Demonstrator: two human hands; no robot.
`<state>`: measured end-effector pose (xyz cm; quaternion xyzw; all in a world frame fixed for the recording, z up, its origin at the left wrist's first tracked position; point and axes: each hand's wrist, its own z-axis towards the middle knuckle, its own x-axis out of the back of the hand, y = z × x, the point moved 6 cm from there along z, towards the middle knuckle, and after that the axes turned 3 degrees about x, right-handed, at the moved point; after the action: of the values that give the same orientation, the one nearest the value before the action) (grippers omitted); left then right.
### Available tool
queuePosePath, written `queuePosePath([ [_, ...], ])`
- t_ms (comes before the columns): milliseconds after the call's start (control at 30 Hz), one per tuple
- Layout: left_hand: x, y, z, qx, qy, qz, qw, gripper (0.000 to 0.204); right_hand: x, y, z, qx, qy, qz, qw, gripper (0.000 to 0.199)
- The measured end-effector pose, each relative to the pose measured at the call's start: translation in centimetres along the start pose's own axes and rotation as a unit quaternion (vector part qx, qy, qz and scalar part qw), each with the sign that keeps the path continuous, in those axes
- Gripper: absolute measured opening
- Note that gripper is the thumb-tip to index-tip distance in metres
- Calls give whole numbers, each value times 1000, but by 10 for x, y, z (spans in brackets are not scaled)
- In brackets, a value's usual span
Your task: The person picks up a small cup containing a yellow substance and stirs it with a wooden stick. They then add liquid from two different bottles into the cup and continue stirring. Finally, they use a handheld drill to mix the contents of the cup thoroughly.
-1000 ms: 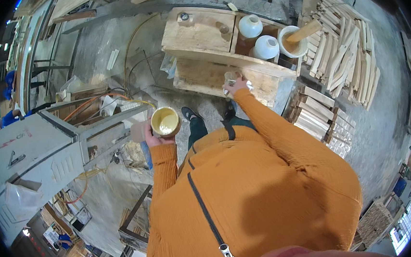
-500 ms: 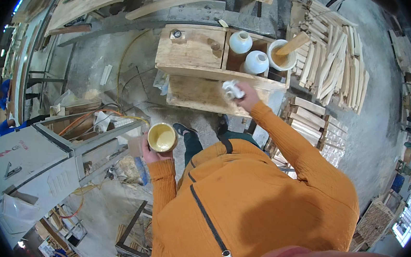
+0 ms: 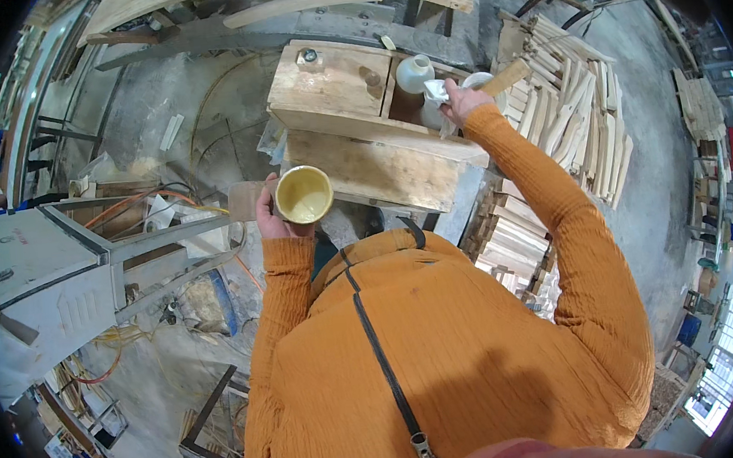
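My left hand (image 3: 274, 219) is closed around a yellow cup (image 3: 304, 194) that has pale, creamy liquid inside. A flat brown wooden piece (image 3: 246, 201) sticks out beside that hand; whether the fingers hold it too, I cannot tell. Over the wooden box (image 3: 333, 78), my right hand (image 3: 465, 101) grips a small white crumpled thing (image 3: 436, 93), whose kind is unclear. One white bottle (image 3: 415, 73) stands in the box's open compartment, left of this hand. The second bottle is mostly hidden beneath the hand. Just behind it is a white tub (image 3: 477, 81) with a wooden paddle (image 3: 508, 77).
Stacked wooden strips (image 3: 577, 113) lie on the floor to the right, with more wood pieces (image 3: 509, 239) nearer me. A grey metal cabinet (image 3: 33, 264) stands at the left, with hoses around it. A long wooden workpiece (image 3: 301, 3) rests across the far side.
My right hand has moved forward and right with the white thing, from the box's front to above the bottles. The cup in my left hand has moved slightly right and forward.
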<state>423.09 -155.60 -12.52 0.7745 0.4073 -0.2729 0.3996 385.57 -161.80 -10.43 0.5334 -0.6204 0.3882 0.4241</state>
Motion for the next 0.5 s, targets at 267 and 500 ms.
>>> queuePosePath([
  [267,-3,-21,-10,28,-2,-25,999,30,9,-21,23,-53,-15,7,998,47],
  [500,-1,-21,-20,35,-7,-22,999,30,-9,23,29,-162,11,91,983,55],
])
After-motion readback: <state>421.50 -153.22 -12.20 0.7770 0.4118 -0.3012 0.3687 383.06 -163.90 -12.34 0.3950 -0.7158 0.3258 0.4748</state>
